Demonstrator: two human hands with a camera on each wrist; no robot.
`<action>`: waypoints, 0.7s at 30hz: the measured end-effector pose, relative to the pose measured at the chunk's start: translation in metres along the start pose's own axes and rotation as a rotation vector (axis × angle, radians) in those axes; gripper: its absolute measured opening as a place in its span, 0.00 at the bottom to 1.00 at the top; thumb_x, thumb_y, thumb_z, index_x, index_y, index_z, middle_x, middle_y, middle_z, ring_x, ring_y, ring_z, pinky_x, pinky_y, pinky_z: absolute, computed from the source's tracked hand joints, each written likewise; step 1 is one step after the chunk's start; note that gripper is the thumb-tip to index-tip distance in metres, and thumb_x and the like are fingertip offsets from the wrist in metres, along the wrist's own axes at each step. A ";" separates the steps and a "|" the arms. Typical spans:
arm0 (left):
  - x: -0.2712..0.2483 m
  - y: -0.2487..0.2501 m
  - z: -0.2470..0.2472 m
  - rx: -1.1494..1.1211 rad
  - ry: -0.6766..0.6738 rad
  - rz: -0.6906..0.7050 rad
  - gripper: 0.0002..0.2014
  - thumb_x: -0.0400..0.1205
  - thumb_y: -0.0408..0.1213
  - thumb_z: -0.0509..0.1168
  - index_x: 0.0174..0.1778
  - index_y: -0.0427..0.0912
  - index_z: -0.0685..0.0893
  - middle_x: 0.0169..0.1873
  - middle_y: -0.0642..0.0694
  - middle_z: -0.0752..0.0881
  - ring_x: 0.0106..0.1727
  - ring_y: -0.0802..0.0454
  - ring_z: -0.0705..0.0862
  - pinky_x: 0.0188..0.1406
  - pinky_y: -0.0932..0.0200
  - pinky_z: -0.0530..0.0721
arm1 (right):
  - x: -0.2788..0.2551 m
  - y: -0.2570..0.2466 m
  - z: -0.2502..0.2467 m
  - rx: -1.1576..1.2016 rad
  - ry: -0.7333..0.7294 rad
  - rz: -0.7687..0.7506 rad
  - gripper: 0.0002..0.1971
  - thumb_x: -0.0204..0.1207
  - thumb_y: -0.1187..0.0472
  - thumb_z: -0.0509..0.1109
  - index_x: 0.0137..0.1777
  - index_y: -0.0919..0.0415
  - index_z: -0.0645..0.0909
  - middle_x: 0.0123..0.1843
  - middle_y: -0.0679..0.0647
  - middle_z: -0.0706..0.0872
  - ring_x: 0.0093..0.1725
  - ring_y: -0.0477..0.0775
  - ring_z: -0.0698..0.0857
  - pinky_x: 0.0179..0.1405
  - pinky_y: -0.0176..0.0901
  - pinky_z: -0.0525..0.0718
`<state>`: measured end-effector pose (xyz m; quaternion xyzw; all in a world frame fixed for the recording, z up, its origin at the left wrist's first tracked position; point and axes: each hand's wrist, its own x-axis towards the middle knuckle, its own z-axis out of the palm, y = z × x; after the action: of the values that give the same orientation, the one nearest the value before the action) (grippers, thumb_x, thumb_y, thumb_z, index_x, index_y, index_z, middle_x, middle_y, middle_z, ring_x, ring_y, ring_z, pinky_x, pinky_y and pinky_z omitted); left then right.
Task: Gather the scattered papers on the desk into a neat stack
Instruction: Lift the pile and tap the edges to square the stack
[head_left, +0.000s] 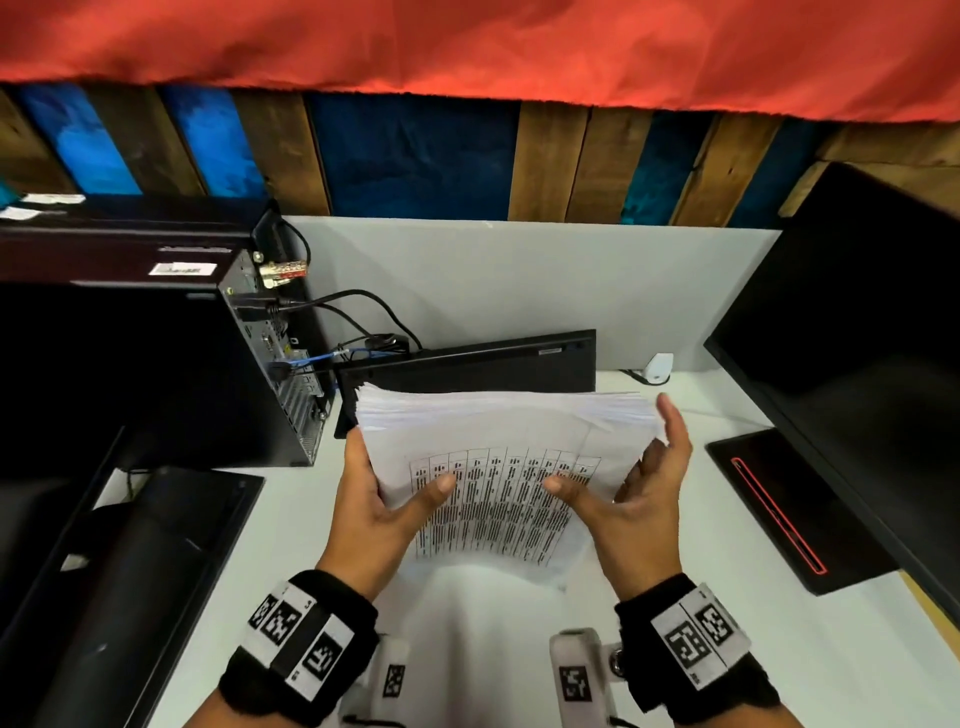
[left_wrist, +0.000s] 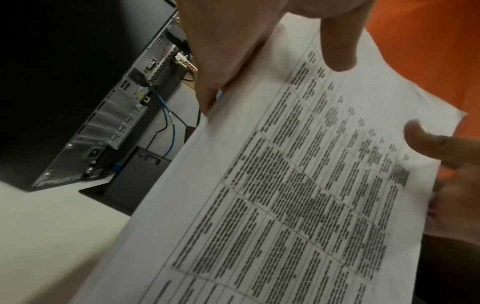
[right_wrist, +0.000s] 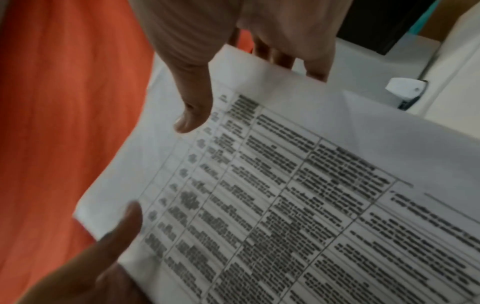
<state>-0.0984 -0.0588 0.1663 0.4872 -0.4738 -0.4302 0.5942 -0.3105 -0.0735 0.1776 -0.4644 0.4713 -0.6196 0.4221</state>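
I hold a thick stack of white papers (head_left: 493, 441) tilted up over the white desk (head_left: 493, 639); its front sheet bears a printed table. My left hand (head_left: 405, 493) grips the stack's left edge, thumb on the front sheet and fingers hidden behind. My right hand (head_left: 623, 483) holds the right edge, its thumb on the front and the index finger straight up alongside. In the left wrist view the left hand (left_wrist: 233, 41) pinches the stack (left_wrist: 311, 185). In the right wrist view the right hand (right_wrist: 207, 61) has its thumb on the sheet (right_wrist: 311, 185) and its fingers behind.
A black computer tower (head_left: 270, 353) with cables stands at the left. A black keyboard (head_left: 467, 364) leans on edge just behind the stack. A monitor (head_left: 857, 338) and its base (head_left: 769, 504) fill the right side. A white adapter (head_left: 658, 366) lies at the back.
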 end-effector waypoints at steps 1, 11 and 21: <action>-0.001 0.002 0.002 -0.004 0.004 0.009 0.41 0.65 0.43 0.81 0.72 0.45 0.68 0.61 0.51 0.86 0.63 0.55 0.85 0.61 0.59 0.85 | -0.003 -0.002 0.003 -0.021 0.017 -0.044 0.59 0.49 0.64 0.86 0.77 0.34 0.57 0.70 0.49 0.76 0.67 0.43 0.81 0.64 0.42 0.83; -0.008 0.023 0.016 0.059 0.115 0.276 0.50 0.69 0.47 0.77 0.78 0.73 0.49 0.79 0.63 0.66 0.80 0.60 0.66 0.78 0.49 0.70 | -0.016 -0.019 0.014 -0.398 0.017 -0.313 0.34 0.63 0.55 0.82 0.69 0.48 0.72 0.65 0.55 0.71 0.65 0.25 0.70 0.58 0.13 0.69; -0.011 0.018 0.018 -0.012 0.046 0.183 0.47 0.70 0.42 0.74 0.83 0.45 0.57 0.70 0.63 0.78 0.73 0.63 0.76 0.67 0.68 0.77 | -0.017 -0.023 0.017 -0.344 0.019 -0.286 0.33 0.65 0.47 0.78 0.71 0.43 0.71 0.59 0.48 0.70 0.61 0.27 0.75 0.55 0.14 0.72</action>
<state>-0.1173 -0.0488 0.1843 0.4481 -0.4999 -0.3655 0.6448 -0.2928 -0.0560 0.1993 -0.5857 0.5033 -0.5883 0.2400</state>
